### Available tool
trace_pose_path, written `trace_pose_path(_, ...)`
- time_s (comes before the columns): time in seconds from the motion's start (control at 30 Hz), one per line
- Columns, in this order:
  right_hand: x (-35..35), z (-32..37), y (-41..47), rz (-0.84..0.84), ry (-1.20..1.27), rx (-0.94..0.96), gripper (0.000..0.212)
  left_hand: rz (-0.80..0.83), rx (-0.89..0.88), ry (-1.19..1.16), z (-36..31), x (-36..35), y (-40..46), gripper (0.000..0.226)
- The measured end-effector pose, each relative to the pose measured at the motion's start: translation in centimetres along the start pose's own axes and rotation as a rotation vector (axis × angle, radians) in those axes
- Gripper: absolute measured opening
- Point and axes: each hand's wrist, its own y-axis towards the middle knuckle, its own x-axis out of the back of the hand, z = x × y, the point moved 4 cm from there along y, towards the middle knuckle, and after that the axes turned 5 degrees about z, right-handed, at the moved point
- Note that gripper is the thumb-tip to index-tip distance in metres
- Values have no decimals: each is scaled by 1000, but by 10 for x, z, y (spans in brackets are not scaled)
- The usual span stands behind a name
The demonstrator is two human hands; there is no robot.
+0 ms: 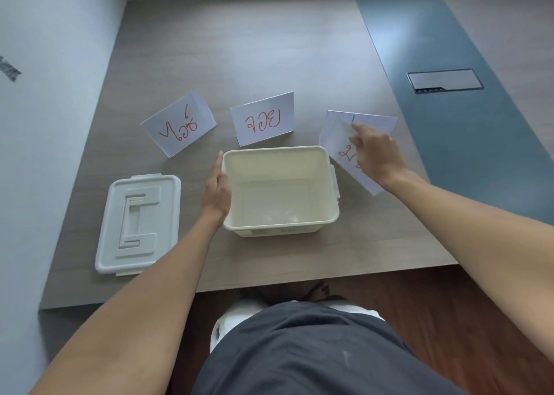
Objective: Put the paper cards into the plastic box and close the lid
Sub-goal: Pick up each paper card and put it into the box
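Beside the open box [280,190], the right hand [379,157] pinched a card [338,136]; the flat, open left hand [217,190] steadied the wall. Best tilted edge-first to clear the rim.

Open plastic box [280,189] between left hand [216,191] and right hand [378,157] on paper card [338,138].

A grey wood-grain tabletop [269,49] fills the middle, reaching a pale wall [45,94] on the left and at the far edge. A blue-grey band [449,64] crosses its right side, holding a closed rectangular hatch [444,80]. Soft light glares on the surface. Near, below the table edge, lies dark reddish wood flooring [449,304]
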Motion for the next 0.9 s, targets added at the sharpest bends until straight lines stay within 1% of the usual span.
trace_pose_path(0.07,11,17,6,-32,-3,55,30,-1,7,-15,-1,-2,1,52)
trace_pose_path(0.23,33,62,11,-175,32,237,33,3,8,-57,-4,-5,3,52)
trace_pose_path(0.37,38,98,7,-197,44,377,32,35,6,-78,-6,-7,4,52)
trace_pose_path(0.47,33,118,-3,-128,62,434,32,37,6,-94,-5,-8,6,52)
trace_pose_path(0.6,11,140,-27,12,-67,595,31,22,13,-117,-5,-9,8,51)
trace_pose_path(0.7,-8,155,-39,65,-114,689,30,36,27,-151,-6,-10,9,51)
trace_pose_path(0.8,-31,158,-48,180,-92,686,33,38,21,-155,-7,-11,8,52)
trace_pose_path(0.9,-59,148,-62,317,-125,661,42,22,-10,-109,-9,-11,7,52)
